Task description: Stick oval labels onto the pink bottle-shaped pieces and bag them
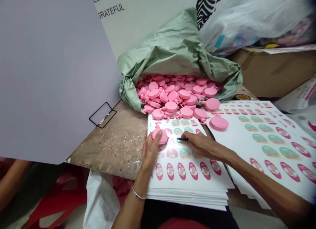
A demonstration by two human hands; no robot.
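The left hand (pixel 152 149) curls over a pink plastic bottle-shaped piece (pixel 160 137) lying on a stack of printed label sheets (pixel 187 186); the right hand (pixel 201 146) pinches a small black tool (pixel 182 139) just beside it. At twelve o'clock, a green sack (pixel 177 54) spills more pink pieces (pixel 172 97). A lavender board (pixel 54 74) looms at ten o'clock, a cardboard box (pixel 274 74) at two.

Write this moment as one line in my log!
left hand: on flat pink plastic bottle-shaped piece | right hand: holding thin black tool | under them: stack of white printed label sheets
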